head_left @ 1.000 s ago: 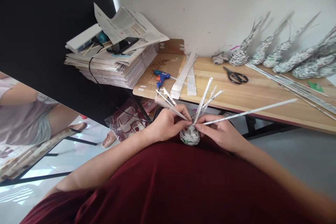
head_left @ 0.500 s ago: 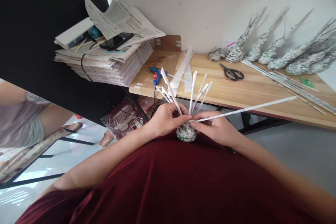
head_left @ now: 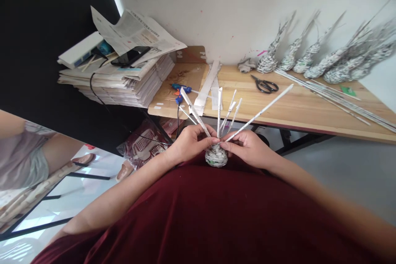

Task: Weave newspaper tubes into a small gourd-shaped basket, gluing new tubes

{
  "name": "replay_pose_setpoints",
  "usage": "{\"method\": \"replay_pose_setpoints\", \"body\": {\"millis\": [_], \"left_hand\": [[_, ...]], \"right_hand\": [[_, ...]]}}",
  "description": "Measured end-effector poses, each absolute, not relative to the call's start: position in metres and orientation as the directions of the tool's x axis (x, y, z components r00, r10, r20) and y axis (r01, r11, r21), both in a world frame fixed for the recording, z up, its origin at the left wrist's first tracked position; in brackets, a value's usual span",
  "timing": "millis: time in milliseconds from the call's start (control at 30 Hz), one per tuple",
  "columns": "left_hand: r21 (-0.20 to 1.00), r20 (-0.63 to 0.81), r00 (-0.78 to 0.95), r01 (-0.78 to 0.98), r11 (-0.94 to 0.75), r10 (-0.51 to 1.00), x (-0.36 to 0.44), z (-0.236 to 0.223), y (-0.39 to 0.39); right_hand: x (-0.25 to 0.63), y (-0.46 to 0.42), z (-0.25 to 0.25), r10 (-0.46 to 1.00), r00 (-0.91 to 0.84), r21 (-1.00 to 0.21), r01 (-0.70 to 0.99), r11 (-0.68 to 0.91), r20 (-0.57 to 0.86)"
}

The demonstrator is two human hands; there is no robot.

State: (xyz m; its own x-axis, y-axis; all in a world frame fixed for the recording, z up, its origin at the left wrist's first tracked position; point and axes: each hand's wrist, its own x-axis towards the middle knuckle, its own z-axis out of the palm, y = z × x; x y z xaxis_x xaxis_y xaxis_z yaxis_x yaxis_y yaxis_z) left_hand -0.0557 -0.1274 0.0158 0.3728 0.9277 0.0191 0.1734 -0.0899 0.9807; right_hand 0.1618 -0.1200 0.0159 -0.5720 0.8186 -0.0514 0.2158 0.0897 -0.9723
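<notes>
My left fingers (head_left: pixel 213 140) are nearly closed, pinching the top of the small woven pot (head_left: pixel 216 157), where the paper sticks (head_left: pixel 219 112) come up. My right fingers (head_left: pixel 227 145) are closed too, with thumb and fingertips on the base of the long stick (head_left: pixel 261 111), which slants up and out to the right of the pot. I can't make out exactly how that stick passes between its neighbours at the rim; my fingers cover the join.

The pot sits low between my two hands, in front of the dark red clothing (head_left: pixel 198 214) and on the near side of the bench (head_left: pixel 291 111). From here I judge its rounded lower body to be woven, with the part above it unworked: the sticks stand apart, fanning left, up and right, with no weave visible between them. The woven pieces (head_left: pixel 267 58) on the bench, beyond the pot and to its right, rise into narrow necks; this one has no such neck.

Also beyond the pot to the right are the scissors (head_left: pixel 257 81), lying apart from my hands, and a bundle of loose rods (head_left: pixel 334 98). Beyond it to the left I see the glue gun (head_left: pixel 179 98) and the newspaper stack (head_left: pixel 123 90).
</notes>
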Motion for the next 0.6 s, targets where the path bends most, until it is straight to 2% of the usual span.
{"method": "replay_pose_setpoints", "body": {"millis": [167, 333, 467, 600], "left_hand": [[0.974, 0.062, 0.392, 0.178, -0.142, 0.918, -0.059, 0.013, -0.125], [0.990, 0.072, 0.415, 0.080, -0.115, 0.907, -0.060, 0.014, -0.122], [0.993, 0.068, 0.427, 0.060, -0.104, 0.902, -0.060, 0.016, -0.121], [0.996, 0.040, 0.431, 0.050, -0.069, 0.902, -0.060, 0.014, -0.120]], "right_hand": [[0.162, -0.117, 0.012, 0.803, -0.596, -0.971, 0.193, 0.141, -0.002], [0.163, -0.116, 0.008, 0.842, -0.539, -0.984, 0.138, 0.113, 0.021], [0.165, -0.115, 0.007, 0.833, -0.543, -0.960, 0.163, 0.229, 0.107], [0.168, -0.112, 0.001, 0.822, -0.552, -0.958, 0.133, 0.255, 0.142]]}}
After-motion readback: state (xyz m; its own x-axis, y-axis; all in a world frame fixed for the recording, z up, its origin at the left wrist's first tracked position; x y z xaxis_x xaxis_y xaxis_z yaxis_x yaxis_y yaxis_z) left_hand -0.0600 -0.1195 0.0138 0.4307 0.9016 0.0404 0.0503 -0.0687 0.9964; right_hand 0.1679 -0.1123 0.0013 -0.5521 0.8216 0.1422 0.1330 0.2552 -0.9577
